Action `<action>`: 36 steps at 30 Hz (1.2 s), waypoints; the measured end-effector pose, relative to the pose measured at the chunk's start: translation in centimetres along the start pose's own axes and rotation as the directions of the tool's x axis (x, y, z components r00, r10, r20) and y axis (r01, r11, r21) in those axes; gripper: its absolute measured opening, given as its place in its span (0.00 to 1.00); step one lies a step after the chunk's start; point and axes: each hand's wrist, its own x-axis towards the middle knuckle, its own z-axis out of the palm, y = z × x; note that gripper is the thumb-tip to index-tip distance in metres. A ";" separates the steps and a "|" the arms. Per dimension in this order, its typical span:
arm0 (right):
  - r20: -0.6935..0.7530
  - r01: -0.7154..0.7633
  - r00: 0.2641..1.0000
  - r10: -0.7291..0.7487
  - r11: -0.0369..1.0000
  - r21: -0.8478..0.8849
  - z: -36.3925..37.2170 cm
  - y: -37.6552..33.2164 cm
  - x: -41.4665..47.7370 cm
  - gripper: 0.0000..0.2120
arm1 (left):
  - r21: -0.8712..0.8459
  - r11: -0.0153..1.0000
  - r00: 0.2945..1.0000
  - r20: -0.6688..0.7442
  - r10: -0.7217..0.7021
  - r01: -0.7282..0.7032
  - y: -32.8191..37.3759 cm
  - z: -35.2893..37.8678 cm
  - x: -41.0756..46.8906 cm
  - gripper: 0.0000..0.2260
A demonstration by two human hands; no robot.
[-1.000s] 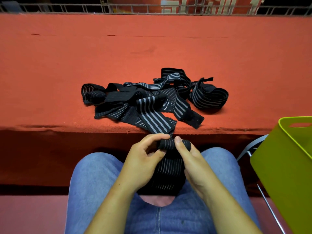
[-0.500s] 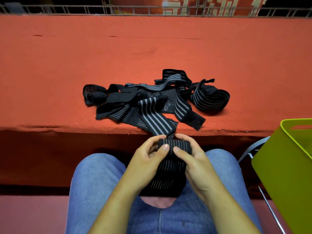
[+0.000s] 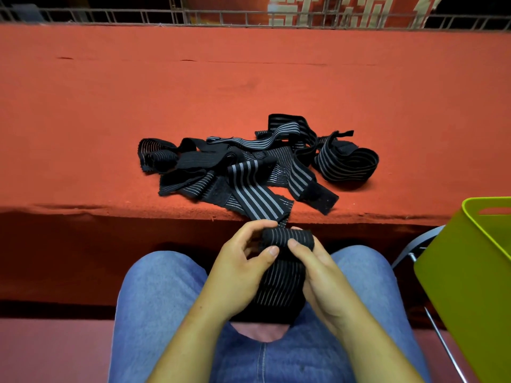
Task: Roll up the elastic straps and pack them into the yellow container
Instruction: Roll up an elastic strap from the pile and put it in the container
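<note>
Two hands [image 3: 237, 275] [image 3: 325, 280] grip strap roll [image 3: 287, 236] — axis crosswise.

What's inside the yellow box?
Of the yellow container only the rim and a strip of inner wall with a handle slot show, and nothing lies there. Its bottom is hidden by the near wall and the picture's edge.

One wide-angle camera sits on the person's head, facing forward and down. The left hand [image 3: 235, 275] and right hand [image 3: 323, 277] lie close beneath it; the bench [image 3: 249, 87] stretches ahead to a railing [image 3: 110, 16].
</note>
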 end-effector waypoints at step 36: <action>-0.070 0.120 0.990 -0.126 0.989 -0.085 0.1 0.0 0.0 0.13 | -0.026 0.996 0.996 0.033 -0.083 0.084 -1.0 0.6 0.1 0.15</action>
